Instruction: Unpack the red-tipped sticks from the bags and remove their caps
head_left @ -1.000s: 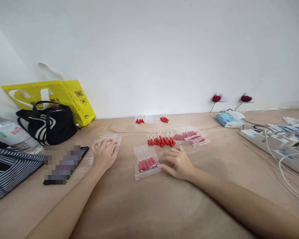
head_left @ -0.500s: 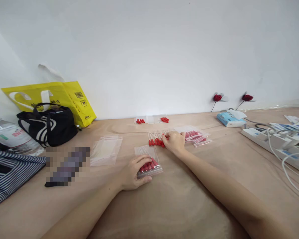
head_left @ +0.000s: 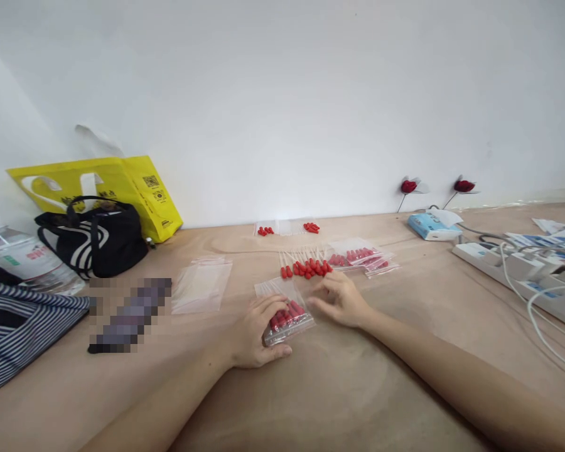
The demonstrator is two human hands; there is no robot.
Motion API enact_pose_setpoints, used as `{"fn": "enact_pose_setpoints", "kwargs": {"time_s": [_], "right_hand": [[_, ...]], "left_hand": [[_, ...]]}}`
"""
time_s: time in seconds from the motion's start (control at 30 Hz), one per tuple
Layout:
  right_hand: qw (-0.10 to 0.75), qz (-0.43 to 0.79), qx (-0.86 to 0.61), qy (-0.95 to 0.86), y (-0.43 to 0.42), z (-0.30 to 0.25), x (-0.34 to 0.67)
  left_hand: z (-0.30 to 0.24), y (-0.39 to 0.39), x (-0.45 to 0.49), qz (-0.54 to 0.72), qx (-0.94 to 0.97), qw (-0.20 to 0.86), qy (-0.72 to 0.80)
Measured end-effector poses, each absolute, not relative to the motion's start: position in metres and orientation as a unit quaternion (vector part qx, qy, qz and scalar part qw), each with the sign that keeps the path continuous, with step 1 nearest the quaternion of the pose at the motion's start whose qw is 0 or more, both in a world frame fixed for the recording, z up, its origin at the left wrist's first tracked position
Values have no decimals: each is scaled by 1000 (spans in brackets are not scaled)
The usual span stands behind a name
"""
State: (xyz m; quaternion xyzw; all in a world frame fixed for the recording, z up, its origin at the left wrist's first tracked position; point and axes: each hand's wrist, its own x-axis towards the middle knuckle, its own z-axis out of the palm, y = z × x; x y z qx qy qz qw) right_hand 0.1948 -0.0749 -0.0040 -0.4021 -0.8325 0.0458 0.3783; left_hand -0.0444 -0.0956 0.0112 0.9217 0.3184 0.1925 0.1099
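Note:
My left hand (head_left: 258, 329) lies over the left side of a clear zip bag (head_left: 289, 337), fingers curled onto it and thumb beside its lower edge. Inside the bag are several red-tipped sticks, partly hidden by the fingers. To the right, my right hand (head_left: 341, 301) is held open with thumb and fingers apart. Its fingertips are close to a row of loose red-tipped sticks (head_left: 308, 269) with thin pale stems pointing toward the wall. Filled zip bags (head_left: 365, 256) of the same red-tipped sticks overlap just beyond that hand.
Flat clear bags (head_left: 202, 285) lie on the left. Two small groups of red pieces (head_left: 311, 227) sit near the wall. Farther out are a yellow bag (head_left: 155, 210), a black bag (head_left: 117, 242), a water bottle (head_left: 26, 257), tissues (head_left: 430, 227) and a white power strip (head_left: 513, 270) with cables.
My right hand has drawn back from the loose sticks toward me, its fingers spreading. The zip bag under my left hand has turned slightly and shifted a little to the right.

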Motion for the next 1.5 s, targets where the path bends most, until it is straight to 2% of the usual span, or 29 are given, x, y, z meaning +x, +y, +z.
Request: {"fn": "enact_pose_setpoints", "kwargs": {"time_s": [0.13, 0.43, 0.67, 0.87, 1.03, 1.3, 1.5], "right_hand": [[321, 77, -334, -883, -97, -10, 194], [301, 10, -323, -897, -92, -9, 181], [332, 22, -369, -868, -94, -7, 183], [348, -89, -270, -893, -97, -9, 179], [370, -152, -252, -881, -93, -10, 171], [348, -125, -230, -900, -89, -11, 171], [363, -86, -246, -894, -86, -14, 170]], "left_hand": [[9, -99, -37, 225, 914, 105, 320], [10, -100, -33, 252, 916, 88, 299], [11, -101, -23, 298, 875, 137, 358], [12, -101, -16, 321, 833, 190, 409], [11, -100, -15, 333, 825, 209, 406], [9, -100, -14, 337, 814, 206, 425], [7, -99, -14, 346, 810, 222, 418]]}}
